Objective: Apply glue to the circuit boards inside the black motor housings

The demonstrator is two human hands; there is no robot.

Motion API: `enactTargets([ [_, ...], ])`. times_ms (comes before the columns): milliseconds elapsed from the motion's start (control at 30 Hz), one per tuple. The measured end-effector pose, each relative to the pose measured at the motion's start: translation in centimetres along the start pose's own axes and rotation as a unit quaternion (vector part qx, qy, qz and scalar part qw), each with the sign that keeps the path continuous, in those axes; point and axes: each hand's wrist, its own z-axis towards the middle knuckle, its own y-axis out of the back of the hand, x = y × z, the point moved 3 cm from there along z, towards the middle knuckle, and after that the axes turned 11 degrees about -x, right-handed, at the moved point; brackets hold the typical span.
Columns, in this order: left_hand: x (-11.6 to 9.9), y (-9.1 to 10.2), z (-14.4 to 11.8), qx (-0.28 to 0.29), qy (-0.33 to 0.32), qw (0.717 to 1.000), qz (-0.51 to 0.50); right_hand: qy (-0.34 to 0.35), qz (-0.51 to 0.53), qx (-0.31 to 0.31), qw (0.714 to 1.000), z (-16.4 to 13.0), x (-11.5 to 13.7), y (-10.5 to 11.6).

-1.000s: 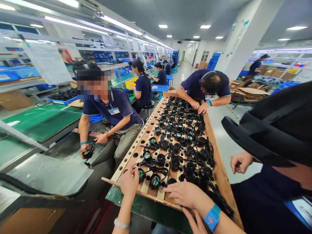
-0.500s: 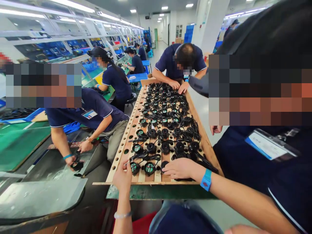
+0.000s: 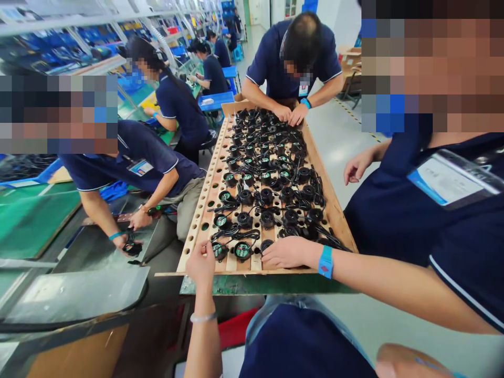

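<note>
Disc (image 3: 219,252) lies just right of the left hand (image 3: 201,258), whose fingers curl narrowly, hold unclear; the right hand (image 3: 403,362), well apart, shows no readable grip.

Factory assy. area, w/ uniformed workers (image 3: 183,113) at green benches (image 3: 37,218).

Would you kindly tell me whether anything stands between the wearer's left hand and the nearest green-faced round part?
Nothing visible does: the left hand is just beside the green-faced part. A co-worker's hand lies farther right, partly covering a black round part.
</note>
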Motion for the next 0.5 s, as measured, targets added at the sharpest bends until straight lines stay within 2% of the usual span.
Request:
enactTargets([
  [167, 0.3, -0.1, -0.2, 0.003, 0.000, 1.000, 0.002, 0.003, -0.031, -0.005, 1.000, -3.1, 0.8, -0.6],
  [267, 0.3, 0.0, 0.0, 0.014, -0.022, 1.000, -0.006, 0.052, -0.102, -0.050, 0.992, -5.8, 1.7, -0.7],
  [333, -0.1, 0.1, 0.2, 0.038, -0.069, 0.997, -0.024, 0.109, -0.190, -0.110, 0.970, -6.9, 2.5, -0.8],
  [433, -1.8, 0.0, 0.5, 0.092, -0.170, 0.980, -0.054, 0.147, -0.262, -0.147, 0.942, -7.0, 2.6, -1.9],
  [467, -2.6, -0.2, 0.6, 0.110, -0.203, 0.971, -0.061, 0.170, -0.298, -0.168, 0.924, -6.8, 2.2, -2.4],
  [500, -3.4, -0.4, 0.7, 0.126, -0.231, 0.962, -0.067, 0.205, -0.350, -0.201, 0.892, -6.6, 1.8, -2.9],
])
